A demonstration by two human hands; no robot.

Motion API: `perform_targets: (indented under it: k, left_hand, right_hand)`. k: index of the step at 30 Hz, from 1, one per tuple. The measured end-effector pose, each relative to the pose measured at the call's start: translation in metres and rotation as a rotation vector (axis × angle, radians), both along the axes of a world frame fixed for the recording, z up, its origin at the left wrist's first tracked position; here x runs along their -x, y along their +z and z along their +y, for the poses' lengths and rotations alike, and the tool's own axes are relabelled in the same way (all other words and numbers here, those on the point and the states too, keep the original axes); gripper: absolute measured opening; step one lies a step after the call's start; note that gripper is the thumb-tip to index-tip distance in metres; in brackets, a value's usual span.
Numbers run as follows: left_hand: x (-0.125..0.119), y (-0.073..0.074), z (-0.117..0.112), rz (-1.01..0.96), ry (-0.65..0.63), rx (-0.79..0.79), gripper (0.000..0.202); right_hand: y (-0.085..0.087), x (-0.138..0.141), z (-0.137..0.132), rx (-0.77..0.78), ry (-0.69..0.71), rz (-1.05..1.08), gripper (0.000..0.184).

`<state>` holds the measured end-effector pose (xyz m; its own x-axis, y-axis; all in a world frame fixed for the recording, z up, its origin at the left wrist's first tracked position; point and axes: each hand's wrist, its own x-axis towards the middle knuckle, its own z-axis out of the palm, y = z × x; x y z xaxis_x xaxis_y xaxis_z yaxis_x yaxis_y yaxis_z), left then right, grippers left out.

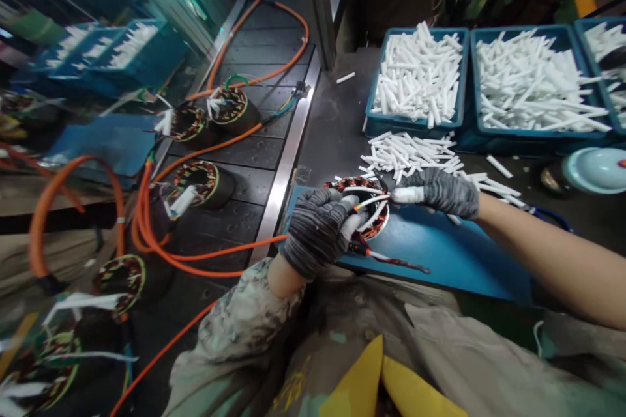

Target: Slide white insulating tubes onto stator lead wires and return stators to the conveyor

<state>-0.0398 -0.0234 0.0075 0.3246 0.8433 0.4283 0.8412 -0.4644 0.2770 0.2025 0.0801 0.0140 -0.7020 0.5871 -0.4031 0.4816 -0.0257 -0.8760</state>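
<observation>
In front of me a motor stator (377, 228) with copper windings rests on a blue board (469, 254). My left hand (320, 228), in a dark striped glove with pale fingertips, lies over its left side and grips a wire (366, 202) with a yellow-orange end. My right hand (433, 194), gloved the same way, pinches the wire ends above the stator's right rim. White sleeves (374, 216) cover some leads between the hands. A dark, twisted lead (398, 263) sticks out toward me. An orange cable (259, 242) runs leftward from under my left hand.
Blue bins (415, 124) of white tubes stand behind the board, with a loose pile of tubes (411, 153) before them. A light-blue lidded container (594, 170) is at right. To the left, a roller conveyor (244, 179) carries several stators (200, 182) with orange cables.
</observation>
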Motion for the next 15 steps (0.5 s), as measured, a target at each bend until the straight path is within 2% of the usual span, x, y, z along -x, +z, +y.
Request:
perform_targets:
  k: [2,4,8,9,10,11,15]
  left_hand:
    - [0.008,-0.002,0.001,-0.007,-0.069,0.014,0.025]
    - [0.016,-0.007,0.001,-0.056,-0.135,0.01,0.023]
    - [0.025,-0.016,-0.001,-0.165,-0.185,0.024,0.02]
    - [0.026,-0.017,-0.002,-0.165,-0.183,0.023,0.019]
    - [0.027,-0.017,-0.003,-0.157,-0.18,0.016,0.019]
    - [0.027,-0.017,-0.003,-0.14,-0.175,0.007,0.019]
    - [0.028,-0.013,-0.003,-0.058,-0.161,-0.015,0.02]
  right_hand:
    - [-0.007,-0.002,0.001,0.037,-0.081,0.019,0.052]
    - [-0.008,-0.001,-0.003,-0.048,-0.076,0.024,0.049]
    - [0.0,-0.003,-0.007,-0.551,0.004,-0.07,0.043]
    - [0.002,-0.004,-0.006,-0.623,0.024,-0.071,0.043]
    - [0.004,-0.006,-0.003,-0.634,0.041,-0.064,0.044]
    - [0.006,-0.007,0.001,-0.581,0.061,-0.058,0.046]
    - [0.014,0.0,0.02,-0.163,0.157,-0.116,0.048]
